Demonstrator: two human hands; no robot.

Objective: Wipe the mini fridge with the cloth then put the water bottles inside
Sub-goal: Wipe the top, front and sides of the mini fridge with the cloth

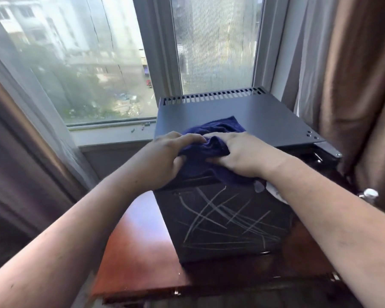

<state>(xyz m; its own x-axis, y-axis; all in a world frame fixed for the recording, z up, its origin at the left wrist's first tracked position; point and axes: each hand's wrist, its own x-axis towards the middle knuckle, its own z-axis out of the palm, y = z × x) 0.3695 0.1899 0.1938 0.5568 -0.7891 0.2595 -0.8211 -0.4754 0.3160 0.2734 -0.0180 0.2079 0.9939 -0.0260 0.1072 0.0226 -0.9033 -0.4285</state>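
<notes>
Both hands gripped the bunched navy cloth (pixel 211 138) at the mini fridge's (pixel 265 116) front top edge: left hand (pixel 167 158) curled on its left side, right hand (pixel 242 154) pressing flatter; unwiped top stretched straight ahead toward the window (pixel 87 63); a bottle cap (pixel 369 193) showed at right.

I am counting one mini fridge (pixel 242 121) at frame centre, one blue cloth (pixel 211 138) on it, my two hands, one bottle cap (pixel 369 193) at right, and one wooden table (pixel 140 245) below.
</notes>
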